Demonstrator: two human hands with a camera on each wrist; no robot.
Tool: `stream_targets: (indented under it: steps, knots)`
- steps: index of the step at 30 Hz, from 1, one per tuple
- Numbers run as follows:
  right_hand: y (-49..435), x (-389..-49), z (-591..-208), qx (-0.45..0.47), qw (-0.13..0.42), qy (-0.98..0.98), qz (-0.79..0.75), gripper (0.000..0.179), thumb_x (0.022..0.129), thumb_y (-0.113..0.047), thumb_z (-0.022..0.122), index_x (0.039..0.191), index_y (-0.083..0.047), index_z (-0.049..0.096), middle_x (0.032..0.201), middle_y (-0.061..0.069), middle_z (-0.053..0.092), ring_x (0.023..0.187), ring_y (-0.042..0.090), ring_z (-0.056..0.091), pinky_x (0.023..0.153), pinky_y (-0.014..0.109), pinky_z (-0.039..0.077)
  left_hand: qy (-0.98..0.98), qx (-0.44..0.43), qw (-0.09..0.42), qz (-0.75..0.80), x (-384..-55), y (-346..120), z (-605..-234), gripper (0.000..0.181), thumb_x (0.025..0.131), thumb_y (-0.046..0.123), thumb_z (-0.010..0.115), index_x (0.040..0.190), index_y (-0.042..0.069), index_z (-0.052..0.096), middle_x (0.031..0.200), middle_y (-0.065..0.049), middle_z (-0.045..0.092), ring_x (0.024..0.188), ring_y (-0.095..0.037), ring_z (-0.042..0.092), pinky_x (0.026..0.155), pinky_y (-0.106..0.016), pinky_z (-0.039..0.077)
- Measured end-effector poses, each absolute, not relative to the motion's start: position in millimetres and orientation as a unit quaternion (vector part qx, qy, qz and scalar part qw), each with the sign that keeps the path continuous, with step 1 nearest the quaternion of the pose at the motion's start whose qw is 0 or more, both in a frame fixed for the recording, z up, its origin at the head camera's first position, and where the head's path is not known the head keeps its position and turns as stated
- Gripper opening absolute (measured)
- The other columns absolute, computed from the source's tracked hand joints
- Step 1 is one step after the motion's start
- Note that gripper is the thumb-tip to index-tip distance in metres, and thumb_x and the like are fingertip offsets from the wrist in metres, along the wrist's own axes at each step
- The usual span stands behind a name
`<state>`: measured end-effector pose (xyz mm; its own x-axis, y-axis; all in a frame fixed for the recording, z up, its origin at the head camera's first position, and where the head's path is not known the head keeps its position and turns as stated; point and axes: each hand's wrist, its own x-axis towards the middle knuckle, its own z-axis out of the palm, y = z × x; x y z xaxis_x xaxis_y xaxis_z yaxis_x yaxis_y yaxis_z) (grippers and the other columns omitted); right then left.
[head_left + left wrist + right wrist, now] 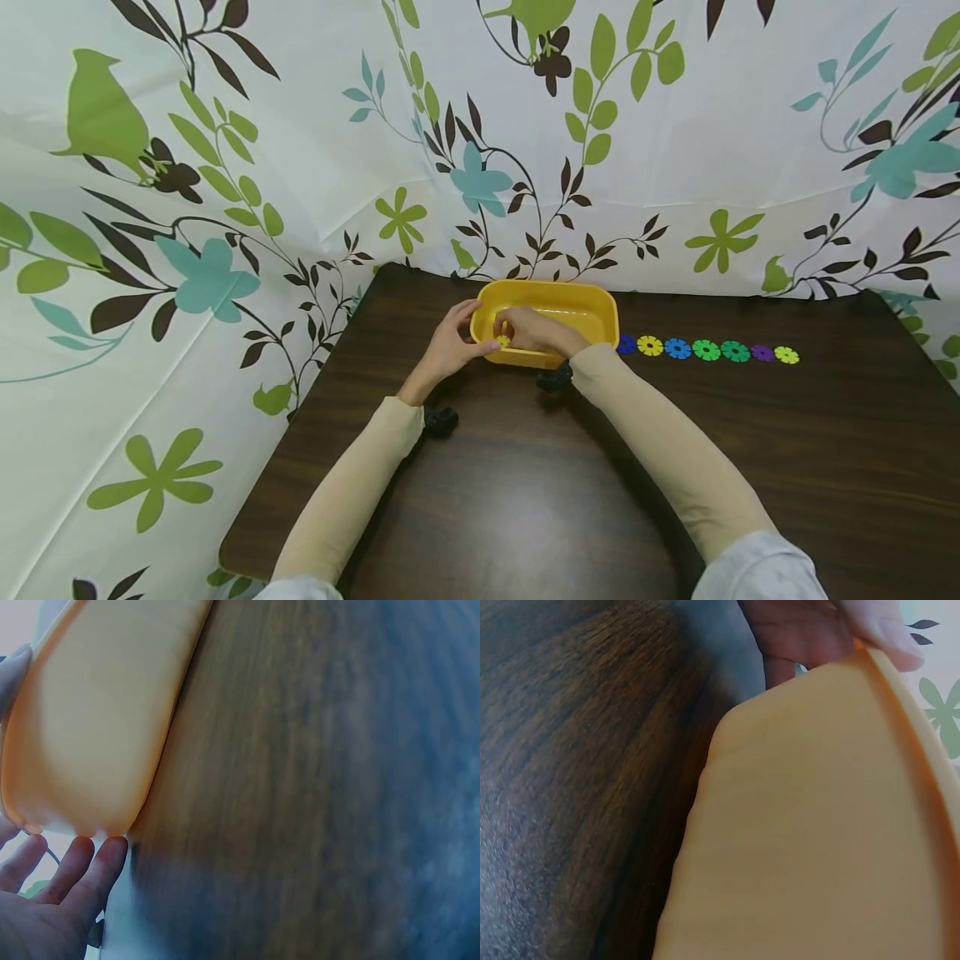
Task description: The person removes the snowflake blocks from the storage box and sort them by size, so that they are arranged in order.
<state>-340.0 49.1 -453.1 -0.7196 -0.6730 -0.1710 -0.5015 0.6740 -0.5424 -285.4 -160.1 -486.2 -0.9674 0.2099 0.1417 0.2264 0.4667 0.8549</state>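
A yellow plastic tub (585,304) stands near the far side of the table. My left hand (450,343) holds its left end, the thumb over the near rim; in the left wrist view, several fingertips (112,844) press on the end wall. My right hand (528,327) reaches down inside the tub with bent fingers. At these fingertips is a small yellow notched disc (502,341), pinched between them close to the left thumb. Only the outer wall of the tub (802,787) shows in the right wrist view, with the left hand (810,634) at its far end.
Right of the tub runs a row of notched discs on the dark wooden table (555,475): dark blue (626,344), yellow (650,346), blue (677,348), two greens (706,350), purple (762,353) and yellow (787,355). A patterned curtain (637,183) hangs behind the table.
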Motion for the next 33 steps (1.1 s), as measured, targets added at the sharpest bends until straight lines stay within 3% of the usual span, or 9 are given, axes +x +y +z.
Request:
stream_targets:
  steps: [11,22,33]
  knots:
    - [59,-339,-451,-0.323,0.155,0.906,-0.226,0.022,0.094,-0.006,0.08,0.116,-0.003,0.078,0.11,0.013,0.077,0.097,0.023,0.065,0.095,0.039,0.058,-0.856,-0.127,0.006,-0.501,-284,-160,-485,0.088,0.092,0.028,0.09,0.166,0.01,0.045,0.176,-0.01,0.036,0.14,-0.036,0.056,0.111,-0.053,0.057]
    - [79,-331,-441,-0.276,0.102,0.907,-0.302,0.032,0.086,-0.018,0.09,0.112,-0.004,0.079,0.106,0.011,0.077,0.097,0.024,0.066,0.092,0.037,0.057,-0.863,-0.123,0.006,-0.49,-282,-160,-485,0.089,0.093,0.029,0.089,0.168,0.012,0.043,0.178,-0.011,0.032,0.143,-0.037,0.052,0.112,-0.053,0.057]
    - [118,-311,-431,-0.251,0.029,0.903,-0.348,0.034,0.088,-0.02,0.09,0.116,-0.004,0.079,0.111,0.014,0.077,0.103,0.03,0.066,0.095,0.046,0.055,-0.862,-0.119,0.006,-0.493,-283,-159,-487,0.089,0.092,0.027,0.089,0.167,0.011,0.044,0.178,-0.01,0.032,0.142,-0.037,0.052,0.113,-0.055,0.056]
